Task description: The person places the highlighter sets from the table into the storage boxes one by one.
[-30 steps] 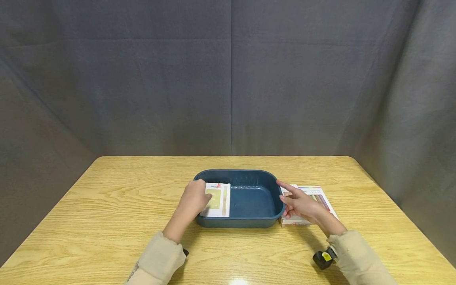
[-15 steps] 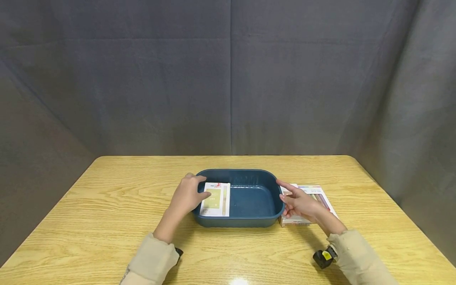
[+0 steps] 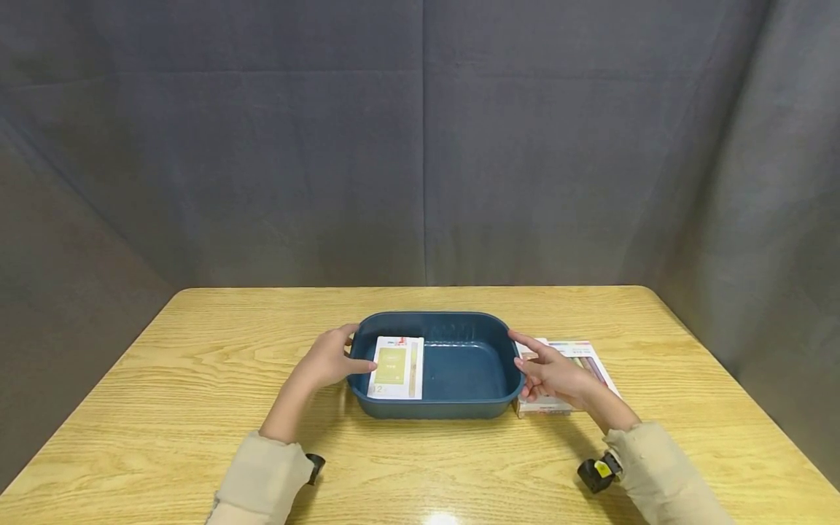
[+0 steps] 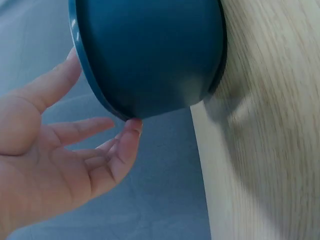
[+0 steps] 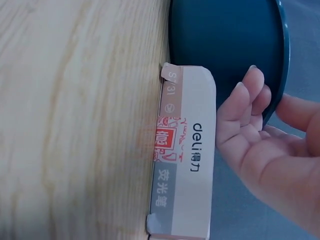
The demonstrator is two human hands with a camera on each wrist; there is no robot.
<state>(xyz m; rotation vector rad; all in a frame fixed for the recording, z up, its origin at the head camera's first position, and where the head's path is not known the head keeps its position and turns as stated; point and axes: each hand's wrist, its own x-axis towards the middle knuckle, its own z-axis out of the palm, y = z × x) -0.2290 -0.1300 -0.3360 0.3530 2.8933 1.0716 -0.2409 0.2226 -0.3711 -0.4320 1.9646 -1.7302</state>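
A dark blue-green plastic bin (image 3: pixel 469 372) sits in the middle of the table. Inside its left end lies a white box (image 3: pixel 400 368) with a yellow-green panel. My left hand (image 3: pixel 331 357) is at the bin's left end, its thumb over the rim and its other fingers loosely bent by the outer edge; in the left wrist view one fingertip (image 4: pixel 132 125) meets the rim. My right hand (image 3: pixel 558 375) holds the opposite end, thumb at the rim, index finger stretched along it and the others curled against the outer wall. Close under that hand lies a white deli highlighter box (image 5: pixel 192 150).
The wood-grain table (image 3: pixel 230 350) reaches back to a grey curtain (image 3: pixel 420 182), which also runs along both sides. Coloured stick shapes show on the top of the packaging (image 3: pixel 593 364) right of the bin. A small black camera (image 3: pixel 596 475) is at the right wrist.
My left hand has let go of the white box and drawn back left to the bin's rim. The bin's left end has shifted slightly left. My right hand has stayed in place.
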